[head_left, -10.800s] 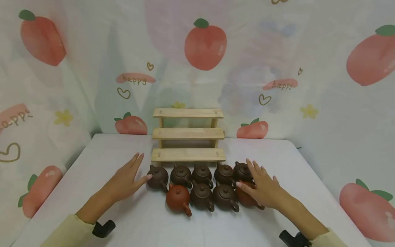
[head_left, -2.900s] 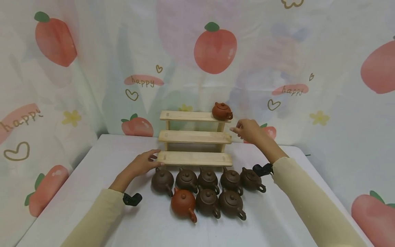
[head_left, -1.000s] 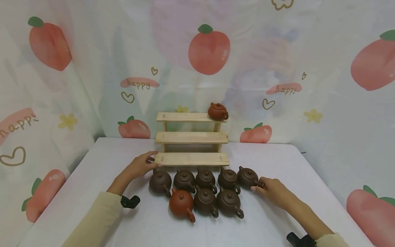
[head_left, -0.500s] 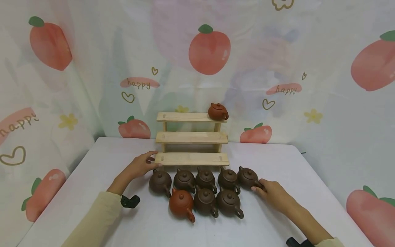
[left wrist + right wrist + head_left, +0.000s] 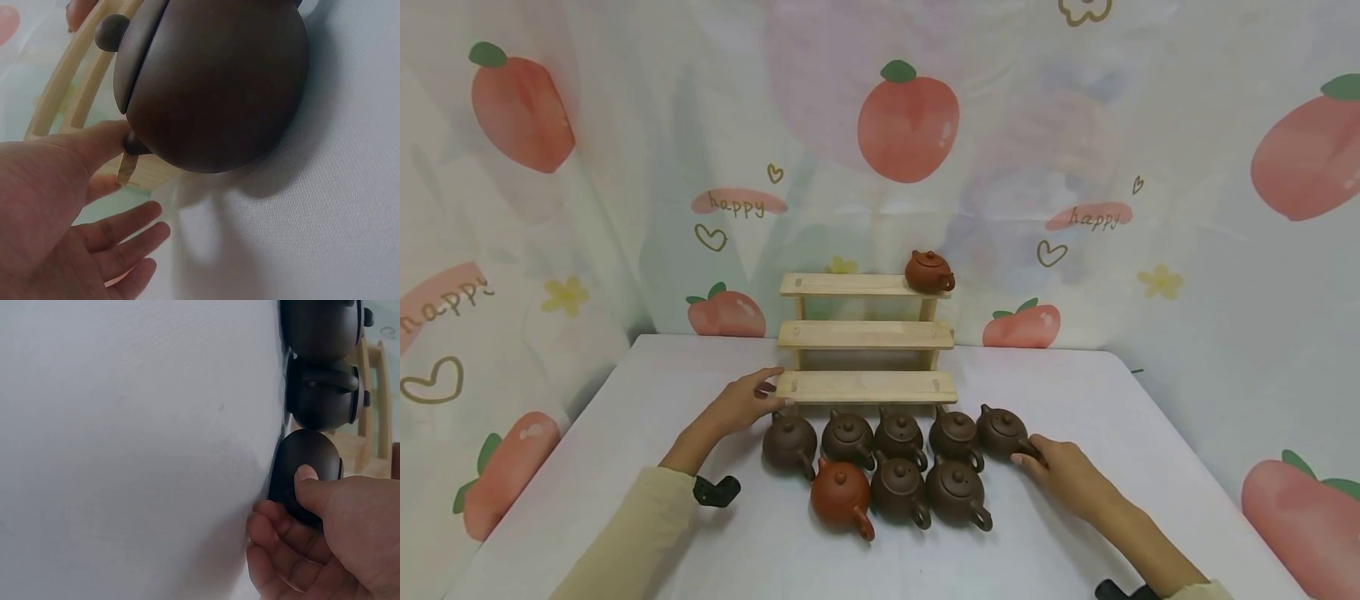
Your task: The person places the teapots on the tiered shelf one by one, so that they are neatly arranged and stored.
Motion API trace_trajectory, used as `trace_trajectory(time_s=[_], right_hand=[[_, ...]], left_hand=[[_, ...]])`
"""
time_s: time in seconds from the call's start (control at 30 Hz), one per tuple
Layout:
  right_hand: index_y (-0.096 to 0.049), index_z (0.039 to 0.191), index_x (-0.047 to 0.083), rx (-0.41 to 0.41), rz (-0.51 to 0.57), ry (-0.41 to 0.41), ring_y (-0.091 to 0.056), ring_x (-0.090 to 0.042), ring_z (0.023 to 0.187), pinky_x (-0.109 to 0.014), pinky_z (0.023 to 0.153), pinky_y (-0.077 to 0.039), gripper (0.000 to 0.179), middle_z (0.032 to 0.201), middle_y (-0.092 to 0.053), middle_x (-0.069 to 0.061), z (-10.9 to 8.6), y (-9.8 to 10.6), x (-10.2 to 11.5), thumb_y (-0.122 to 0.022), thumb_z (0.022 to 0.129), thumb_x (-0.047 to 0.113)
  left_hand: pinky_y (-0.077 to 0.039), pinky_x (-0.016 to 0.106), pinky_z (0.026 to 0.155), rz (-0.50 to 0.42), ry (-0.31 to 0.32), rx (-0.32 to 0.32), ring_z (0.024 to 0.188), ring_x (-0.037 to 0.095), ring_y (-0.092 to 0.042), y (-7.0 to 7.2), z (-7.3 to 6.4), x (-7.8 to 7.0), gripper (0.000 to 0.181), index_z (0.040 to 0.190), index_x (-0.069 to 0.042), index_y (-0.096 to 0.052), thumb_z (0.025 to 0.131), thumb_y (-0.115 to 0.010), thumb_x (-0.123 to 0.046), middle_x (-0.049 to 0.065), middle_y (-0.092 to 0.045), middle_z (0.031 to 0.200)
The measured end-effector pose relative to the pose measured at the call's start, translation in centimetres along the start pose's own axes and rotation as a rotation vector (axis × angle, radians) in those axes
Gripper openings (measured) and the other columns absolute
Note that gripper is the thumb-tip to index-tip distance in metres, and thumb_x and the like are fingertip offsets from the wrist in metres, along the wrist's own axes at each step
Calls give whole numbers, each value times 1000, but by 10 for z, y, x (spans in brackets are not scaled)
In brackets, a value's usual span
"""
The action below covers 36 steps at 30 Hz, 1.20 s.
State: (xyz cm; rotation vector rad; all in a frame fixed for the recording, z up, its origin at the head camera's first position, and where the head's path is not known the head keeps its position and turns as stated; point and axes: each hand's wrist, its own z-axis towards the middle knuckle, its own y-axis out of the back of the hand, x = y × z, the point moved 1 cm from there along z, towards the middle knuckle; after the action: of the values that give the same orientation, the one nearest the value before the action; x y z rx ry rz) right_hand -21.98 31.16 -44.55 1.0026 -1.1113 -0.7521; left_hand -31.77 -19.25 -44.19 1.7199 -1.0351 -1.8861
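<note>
My left hand (image 5: 741, 406) is at the left end of the wooden three-step display rack (image 5: 865, 335). Thumb and index finger pinch the end of its bottom shelf, while the other fingers (image 5: 128, 247) extend loosely. A dark brown teapot (image 5: 219, 81) looms close in the left wrist view and hides the thumb tip. My right hand (image 5: 1067, 475) pinches the handle of the rightmost dark brown teapot (image 5: 1002, 431), which stands on the table; thumb and curled fingers show in the right wrist view. A red-brown teapot (image 5: 929, 272) sits at the top shelf's right end.
Several more dark teapots (image 5: 899, 435) stand close together in two rows before the rack, handles toward me. Another red-brown teapot (image 5: 841, 496) is at the front left. A white cloth covers the table (image 5: 737, 550); a fruit-print curtain (image 5: 820, 108) hangs behind.
Since the oldest frame, a red-brown teapot has gone from the front row to the top shelf. My right hand then came down to the rightmost dark teapot's handle. My left hand reached the rack.
</note>
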Motion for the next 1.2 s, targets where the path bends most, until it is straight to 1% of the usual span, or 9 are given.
trace_trajectory(time_s=[0.23,0.33,0.53,0.8,0.9,1.1,1.2], right_hand=[[-56,87,12,-44,-3,28,-42,-7,62,-25,57,-35,24,67,-42,8,-2,-1,-1,-72,101,22],[-57,86,13,-39,10,21,-42,-6,60,-24,57,-36,23,65,-45,9,-2,0,0,-71,102,23],[-58,85,14,-22,36,-19,-44,-5,59,-24,58,-38,24,64,-51,10,-1,0,0,-70,103,24],[-58,82,16,-38,43,-18,-47,-4,61,-24,61,-40,26,64,-52,11,-1,1,-3,-70,103,23],[-58,80,17,-52,48,-11,-48,-4,62,-25,62,-41,27,64,-52,12,0,2,-5,-70,103,23],[-57,79,17,-83,62,7,-47,-3,62,-25,62,-41,28,64,-52,12,1,7,-5,-70,104,21],[-57,78,18,-119,60,49,-47,-2,62,-25,61,-40,28,63,-51,13,2,11,-4,-70,103,20]], left_hand=[[-55,56,98,5,-4,-3,128,45,-63,0,1,2,75,158,-4,-46,98,-74,-41,30,-64,138],[-55,56,99,6,-2,-3,128,45,-63,0,1,2,75,158,-4,-46,98,-74,-41,29,-64,139],[-55,56,99,6,-16,-6,128,44,-64,0,1,1,75,157,-5,-46,99,-73,-42,29,-65,137],[-55,56,99,9,2,1,129,45,-63,0,0,0,74,158,-5,-46,99,-73,-41,29,-64,139],[-55,56,99,4,6,4,129,45,-63,0,0,0,74,158,-4,-46,99,-73,-40,30,-63,140],[-55,56,99,2,-6,5,129,45,-63,1,1,0,74,158,-4,-46,99,-72,-40,30,-63,139],[-55,57,99,6,-2,7,129,45,-63,1,1,0,75,158,-4,-46,99,-73,-41,30,-63,139]])
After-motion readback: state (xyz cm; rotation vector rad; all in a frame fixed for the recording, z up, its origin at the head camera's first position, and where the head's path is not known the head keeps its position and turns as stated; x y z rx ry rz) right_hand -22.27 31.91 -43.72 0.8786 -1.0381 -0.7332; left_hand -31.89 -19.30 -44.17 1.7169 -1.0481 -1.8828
